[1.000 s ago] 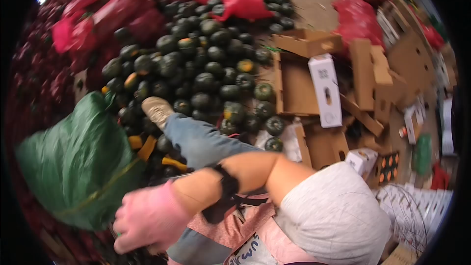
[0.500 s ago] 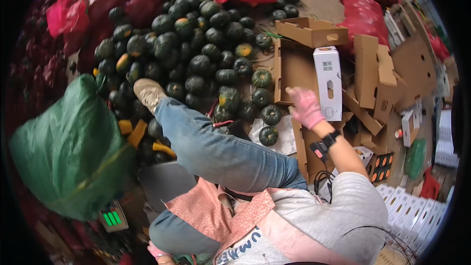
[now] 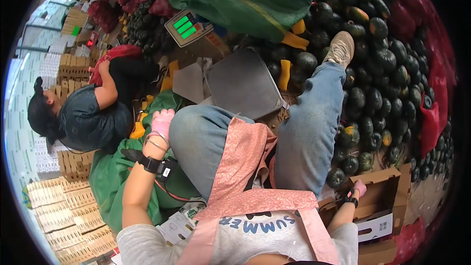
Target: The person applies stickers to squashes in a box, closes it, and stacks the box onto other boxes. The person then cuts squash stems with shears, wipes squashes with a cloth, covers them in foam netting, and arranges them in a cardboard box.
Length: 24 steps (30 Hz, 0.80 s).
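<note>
My left hand (image 3: 162,121), in a pink glove, is beside my left knee with its fingers loosely apart and nothing visible in them. A green sack (image 3: 110,179) lies under and beside that forearm. At the lower right, my right hand (image 3: 360,188), also gloved in pink, is closed at the edge of an open brown cardboard box (image 3: 375,200). Dark green squashes (image 3: 356,99) are heaped beyond it, a few close to the box. Between my legs and a bulging green sack (image 3: 240,0) is a grey flat platform (image 3: 244,84).
A co-worker (image 3: 93,113) in dark clothes sits at the left. Stacked cartons (image 3: 64,211) stand at the lower left. A scale display (image 3: 186,28) glows green near the top. Yellow pieces (image 3: 284,75) lie by the platform. Red net sacks (image 3: 434,93) line the right.
The view has swung left, bringing the co-worker and stacked cartons into sight. My right hand has moved from above the boxes to a box edge. My left hand now shows fully beside my knee.
</note>
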Motion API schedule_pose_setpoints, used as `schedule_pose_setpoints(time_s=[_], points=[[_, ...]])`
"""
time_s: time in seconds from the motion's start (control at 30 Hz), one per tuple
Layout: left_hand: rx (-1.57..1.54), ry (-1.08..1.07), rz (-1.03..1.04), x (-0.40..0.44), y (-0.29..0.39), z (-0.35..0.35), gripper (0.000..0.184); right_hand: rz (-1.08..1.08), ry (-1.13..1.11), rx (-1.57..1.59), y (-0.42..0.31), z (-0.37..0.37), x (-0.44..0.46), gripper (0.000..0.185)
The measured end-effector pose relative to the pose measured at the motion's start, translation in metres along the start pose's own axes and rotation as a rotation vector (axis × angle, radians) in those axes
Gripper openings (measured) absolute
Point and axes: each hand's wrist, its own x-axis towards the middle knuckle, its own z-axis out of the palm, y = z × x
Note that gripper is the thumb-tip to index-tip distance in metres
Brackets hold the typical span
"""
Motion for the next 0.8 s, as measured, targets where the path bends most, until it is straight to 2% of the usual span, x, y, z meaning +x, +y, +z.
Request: schedule_pose_setpoints(time_s=[0.13,0.17,0.27,0.33,0.37,0.43,0.5,0.53,0.57,0.6,0.63,0.73,0.77,0.8], points=[[0.018,-0.106,-0.005,0.003,0.002,-0.009,0.029,-0.194,0.195,0.224,-0.016,-0.078,-0.058,0.052],[0.035,-0.091,0.008,0.004,0.003,-0.01,0.03,-0.148,0.156,0.132,-0.041,-0.113,-0.1,0.048],[0.054,-0.062,0.061,0.012,0.001,-0.012,0.031,-0.409,0.168,0.399,-0.053,-0.144,-0.129,0.038],[0.049,-0.068,0.064,0.019,0.002,-0.011,0.033,-0.512,0.057,0.957,-0.065,-0.163,-0.152,0.036],[0.061,-0.066,0.075,0.02,0.002,-0.011,0.033,-0.489,-0.084,1.05,-0.07,-0.187,-0.166,0.038],[0.077,-0.063,0.086,0.018,0.002,-0.007,0.034,-0.322,-0.263,1.613,-0.088,-0.219,-0.208,0.04],[0.045,-0.025,0.077,0.018,0.001,-0.001,0.035,-0.473,-0.2,1.837,-0.059,-0.226,-0.18,0.041],[0.023,-0.01,0.074,0.017,0.002,0.004,0.036,-0.642,-0.265,1.963,-0.052,-0.227,-0.188,0.039],[0.001,0.004,0.073,0.016,0.004,0.011,0.037,-0.77,0.175,1.587,-0.05,-0.223,-0.195,0.043],[-0.04,0.033,0.075,0.016,0.005,0.017,0.037,-0.715,0.625,1.185,-0.064,-0.225,-0.226,0.048],[-0.08,0.062,0.08,0.018,0.006,0.023,0.037,-0.676,0.783,1.002,-0.067,-0.228,-0.235,0.054],[-0.25,0.244,0.112,0.024,0.005,0.038,0.035,-0.586,1.03,0.811,-0.081,-0.238,-0.243,0.071],[-0.324,0.321,0.121,0.027,0.005,0.041,0.034,-0.604,0.978,0.898,-0.087,-0.249,-0.227,0.068],[-0.31,0.342,0.151,0.032,0.007,0.041,0.031,-0.722,0.925,0.99,-0.096,-0.264,-0.232,0.062]])
